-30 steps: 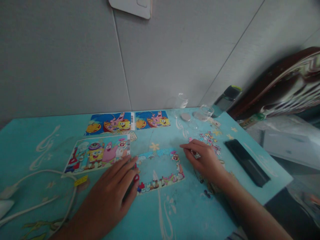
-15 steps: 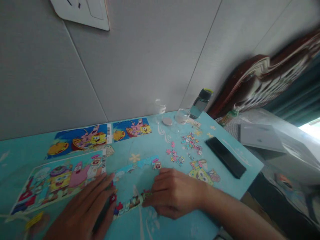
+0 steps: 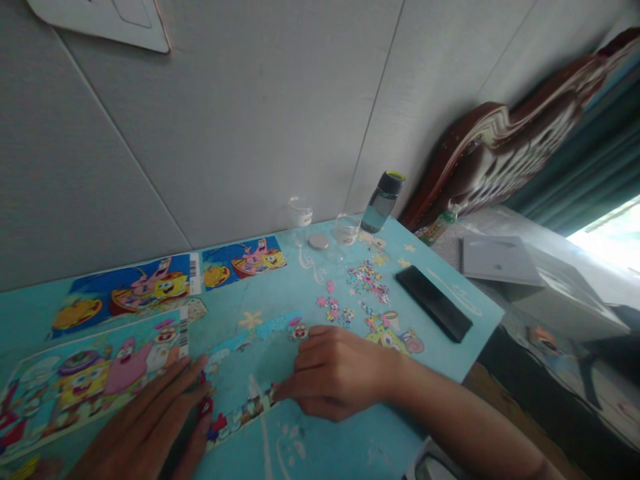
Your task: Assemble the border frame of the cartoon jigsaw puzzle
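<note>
A partly built cartoon puzzle frame lies on the turquoise table. My left hand rests flat with fingers spread on the frame's left end. My right hand sits curled over the frame's right side, its fingertips pressing on the lower border; whether a piece is under them I cannot tell. Loose puzzle pieces lie scattered just beyond my right hand, with a small assembled cartoon cluster beside my wrist.
Cartoon picture cards lie at the left and back. A black flat case lies near the right edge. Small clear cups and a bottle stand by the wall. A bed headboard is to the right.
My right hand moved from the loose pieces onto the frame's right side and stays there. The view swung right and down, so everything on the table shifted left.
</note>
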`<state>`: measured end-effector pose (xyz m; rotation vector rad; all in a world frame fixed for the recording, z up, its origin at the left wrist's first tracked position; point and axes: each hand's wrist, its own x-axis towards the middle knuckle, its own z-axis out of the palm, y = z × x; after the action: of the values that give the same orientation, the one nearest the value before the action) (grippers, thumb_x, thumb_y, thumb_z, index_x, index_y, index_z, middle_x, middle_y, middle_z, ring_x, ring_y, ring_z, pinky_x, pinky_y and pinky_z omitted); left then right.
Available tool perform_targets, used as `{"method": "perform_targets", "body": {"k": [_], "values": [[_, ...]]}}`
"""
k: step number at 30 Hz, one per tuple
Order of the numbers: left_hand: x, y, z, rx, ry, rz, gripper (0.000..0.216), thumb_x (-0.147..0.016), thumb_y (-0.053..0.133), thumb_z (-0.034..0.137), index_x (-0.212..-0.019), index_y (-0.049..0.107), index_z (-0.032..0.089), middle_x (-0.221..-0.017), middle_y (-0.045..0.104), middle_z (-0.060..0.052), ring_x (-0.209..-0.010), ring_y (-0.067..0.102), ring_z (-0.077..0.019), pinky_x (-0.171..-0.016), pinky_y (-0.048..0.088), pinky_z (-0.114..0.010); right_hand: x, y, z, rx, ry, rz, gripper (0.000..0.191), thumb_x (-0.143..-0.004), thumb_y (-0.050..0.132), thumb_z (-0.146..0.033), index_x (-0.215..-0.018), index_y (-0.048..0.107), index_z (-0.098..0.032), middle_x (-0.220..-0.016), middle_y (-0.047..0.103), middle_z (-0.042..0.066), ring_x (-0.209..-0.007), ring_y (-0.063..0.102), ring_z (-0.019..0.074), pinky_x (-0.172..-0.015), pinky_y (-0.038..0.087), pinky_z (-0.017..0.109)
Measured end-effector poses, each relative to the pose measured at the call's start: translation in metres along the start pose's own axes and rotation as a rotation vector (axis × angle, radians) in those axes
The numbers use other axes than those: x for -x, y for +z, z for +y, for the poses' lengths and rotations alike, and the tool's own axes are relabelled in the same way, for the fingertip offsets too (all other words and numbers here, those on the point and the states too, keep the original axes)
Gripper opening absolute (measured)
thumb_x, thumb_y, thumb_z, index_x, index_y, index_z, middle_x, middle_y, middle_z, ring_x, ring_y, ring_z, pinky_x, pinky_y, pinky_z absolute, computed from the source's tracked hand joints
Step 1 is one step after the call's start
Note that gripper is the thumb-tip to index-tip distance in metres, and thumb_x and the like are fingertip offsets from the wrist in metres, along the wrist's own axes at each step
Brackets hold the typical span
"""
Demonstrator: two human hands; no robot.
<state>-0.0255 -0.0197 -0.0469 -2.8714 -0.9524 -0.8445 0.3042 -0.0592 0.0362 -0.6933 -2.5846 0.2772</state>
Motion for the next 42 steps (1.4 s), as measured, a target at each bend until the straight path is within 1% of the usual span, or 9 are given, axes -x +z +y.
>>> {"method": "perform_targets", "body": {"k": [4,6,8,11,14,20,30,37,42], "values": [[0.002,0.0,0.001,-0.042,0.015,-0.027,0.035,-0.09,0.063,0.036,-0.123,0.062,0.025,-0.145,0.059,-0.007,-0.132,0.057,-0.032,-0.112,0.05,-0.05,0.005,-0.027,-0.013,-0.19,0.308,0.161,0.026,-0.099,0.05,-0.018,-0.116,0.071,-0.016,-0.081,0.072,0.003,-0.074,0.063,0.0133,-0.074,0.05,0.028],[0.001,-0.001,0.003,-0.042,0.01,-0.031,0.035,-0.09,0.062,0.035,-0.123,0.061,0.025,-0.145,0.059,-0.008,-0.133,0.057,-0.0317,-0.113,0.05,-0.049,0.019,-0.042,-0.013,-0.12,0.549,0.274,0.025,-0.099,0.053,-0.021,-0.115,0.072,-0.019,-0.089,0.074,0.004,-0.08,0.066,0.0147,-0.076,0.051,0.03],[-0.002,-0.003,0.006,-0.032,0.005,-0.033,0.032,-0.091,0.061,0.035,-0.121,0.062,0.024,-0.144,0.059,-0.007,-0.133,0.057,-0.0309,-0.113,0.049,-0.049,0.043,-0.054,-0.006,0.02,0.801,0.312,0.022,-0.098,0.056,-0.025,-0.111,0.073,-0.021,-0.092,0.075,0.004,-0.079,0.066,0.0156,-0.074,0.05,0.03],[-0.005,-0.006,0.01,-0.017,-0.012,-0.016,0.027,-0.092,0.061,0.035,-0.117,0.064,0.025,-0.142,0.061,-0.005,-0.132,0.057,-0.0295,-0.114,0.048,-0.047,0.088,-0.062,0.013,0.297,1.134,0.239,0.022,-0.096,0.06,-0.034,-0.107,0.075,-0.023,-0.091,0.074,0.005,-0.077,0.066,0.019,-0.073,0.049,0.033],[-0.005,-0.006,0.012,-0.023,-0.04,-0.029,0.027,-0.092,0.061,0.037,-0.115,0.065,0.025,-0.142,0.061,-0.005,-0.133,0.057,-0.0291,-0.115,0.047,-0.047,0.123,-0.062,0.028,0.425,1.293,0.117,0.03,-0.093,0.061,-0.048,-0.104,0.075,-0.024,-0.095,0.074,0.006,-0.081,0.068,0.0235,-0.07,0.047,0.034],[-0.001,-0.003,0.016,-0.081,-0.077,-0.064,0.03,-0.092,0.058,0.04,-0.118,0.062,0.024,-0.147,0.056,-0.007,-0.139,0.05,-0.0307,-0.117,0.041,-0.053,0.136,-0.059,0.039,0.409,1.339,0.071,0.035,-0.092,0.06,-0.056,-0.099,0.074,-0.024,-0.095,0.074,0.007,-0.082,0.069,0.0251,-0.069,0.047,0.035],[-0.014,-0.016,0.028,-0.076,-0.097,-0.089,0.03,-0.095,0.054,0.039,-0.118,0.064,0.022,-0.146,0.056,-0.009,-0.139,0.049,-0.0305,-0.115,0.043,-0.052,0.147,-0.067,0.056,0.152,1.278,0.052,0.031,-0.087,0.067,-0.049,-0.098,0.077,-0.022,-0.091,0.076,0.006,-0.077,0.069,0.0228,-0.069,0.05,0.034],[-0.016,-0.016,0.029,-0.058,-0.098,-0.06,0.03,-0.094,0.055,0.037,-0.117,0.064,0.02,-0.144,0.059,-0.01,-0.137,0.052,-0.0309,-0.115,0.044,-0.052,0.134,-0.062,0.041,0.028,1.083,0.071,0.026,-0.094,0.058,-0.04,-0.104,0.076,-0.025,-0.102,0.077,0.006,-0.084,0.07,0.0221,-0.075,0.054,0.034],[-0.017,-0.015,0.029,-0.056,-0.095,-0.079,0.029,-0.094,0.056,0.035,-0.117,0.064,0.02,-0.144,0.058,-0.011,-0.139,0.049,-0.031,-0.116,0.043,-0.053,0.12,-0.051,0.033,0.146,1.108,0.113,0.027,-0.092,0.064,-0.045,-0.104,0.076,-0.023,-0.097,0.077,0.007,-0.082,0.071,0.0232,-0.076,0.055,0.036]]}}
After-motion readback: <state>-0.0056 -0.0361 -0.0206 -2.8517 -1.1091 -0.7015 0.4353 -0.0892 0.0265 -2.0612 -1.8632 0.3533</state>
